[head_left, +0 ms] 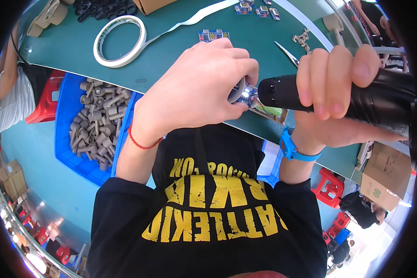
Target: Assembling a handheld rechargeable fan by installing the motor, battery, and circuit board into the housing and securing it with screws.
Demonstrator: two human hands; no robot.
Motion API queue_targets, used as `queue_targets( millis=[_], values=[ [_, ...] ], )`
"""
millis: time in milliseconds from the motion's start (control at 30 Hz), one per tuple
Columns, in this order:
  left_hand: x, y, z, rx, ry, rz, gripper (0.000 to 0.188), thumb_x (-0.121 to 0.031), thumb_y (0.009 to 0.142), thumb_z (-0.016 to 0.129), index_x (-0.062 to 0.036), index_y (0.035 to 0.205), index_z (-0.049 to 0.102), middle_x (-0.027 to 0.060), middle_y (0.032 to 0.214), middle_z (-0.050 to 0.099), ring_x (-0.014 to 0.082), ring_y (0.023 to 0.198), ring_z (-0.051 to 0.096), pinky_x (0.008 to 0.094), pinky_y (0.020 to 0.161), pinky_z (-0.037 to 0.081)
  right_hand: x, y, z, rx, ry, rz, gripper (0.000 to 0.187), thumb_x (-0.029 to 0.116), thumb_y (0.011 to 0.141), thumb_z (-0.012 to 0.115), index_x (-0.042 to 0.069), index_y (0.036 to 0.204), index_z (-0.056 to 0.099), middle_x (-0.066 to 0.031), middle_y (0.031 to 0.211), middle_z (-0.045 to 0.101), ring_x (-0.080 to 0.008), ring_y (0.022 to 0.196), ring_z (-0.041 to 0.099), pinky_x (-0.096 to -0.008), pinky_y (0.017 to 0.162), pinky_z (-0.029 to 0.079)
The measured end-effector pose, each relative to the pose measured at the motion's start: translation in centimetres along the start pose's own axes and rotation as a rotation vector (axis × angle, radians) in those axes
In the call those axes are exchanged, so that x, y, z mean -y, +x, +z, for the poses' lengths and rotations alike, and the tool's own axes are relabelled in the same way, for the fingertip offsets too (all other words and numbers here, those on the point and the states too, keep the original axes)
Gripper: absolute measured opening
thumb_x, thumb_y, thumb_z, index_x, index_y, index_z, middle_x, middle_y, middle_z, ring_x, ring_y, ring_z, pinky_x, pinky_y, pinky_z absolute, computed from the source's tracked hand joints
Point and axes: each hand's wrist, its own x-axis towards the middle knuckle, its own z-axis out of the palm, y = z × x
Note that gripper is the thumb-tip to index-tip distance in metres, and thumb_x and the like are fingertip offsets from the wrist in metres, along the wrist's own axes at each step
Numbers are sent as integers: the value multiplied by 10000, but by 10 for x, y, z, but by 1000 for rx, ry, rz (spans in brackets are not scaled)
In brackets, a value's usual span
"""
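Note:
My left hand is closed around a small grey plastic housing, at the table's near edge. Set in the housing is a blue circuit board with a bright white spot on it. Thin wires and a green part sit beside the board. My right hand grips a black electric screwdriver, held level with its nose pointing left at the board. Whether the bit touches a screw cannot be seen. Past my left fingers lie more small circuit boards on the green table.
A roll of white tape trails a strip across the table. Pointed metal tweezers lie near small metal parts. Black rings are at the back. A blue bin of grey handled parts stands left; a cardboard box stands right.

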Motion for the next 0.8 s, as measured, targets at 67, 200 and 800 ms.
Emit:
queue_targets(
  millis=[67, 200, 800],
  values=[
    [-1, -1, -3, -5, 14, -19, 348, -106, 618, 786, -68, 922, 622, 72, 872, 604, 287, 897, 564, 369, 803, 477, -8, -4, 8, -197, 161, -71, 720, 789, 779, 546, 127, 1056, 499, 39, 720, 546, -60, 606, 525, -199, 570, 440],
    [-1, 3, -4, 45, 22, -17, 367, -105, 640, 776, -75, 973, 623, 69, 882, 624, 282, 895, 596, 367, 789, 490, 5, -15, 11, -368, 181, -173, 774, 804, 775, 540, 101, 1098, 520, 54, 687, 524, -51, 586, 491, -209, 562, 406],
    [-33, 46, 1, 351, 49, -309, 462, -190, 683, 769, -20, 1090, 631, 151, 979, 692, 319, 873, 662, 376, 761, 526, -7, -44, 5, -634, -49, -381, 1036, 920, 750, 307, 12, 1192, 537, -37, 731, 541, -145, 616, 485, -286, 606, 394]
  ],
)
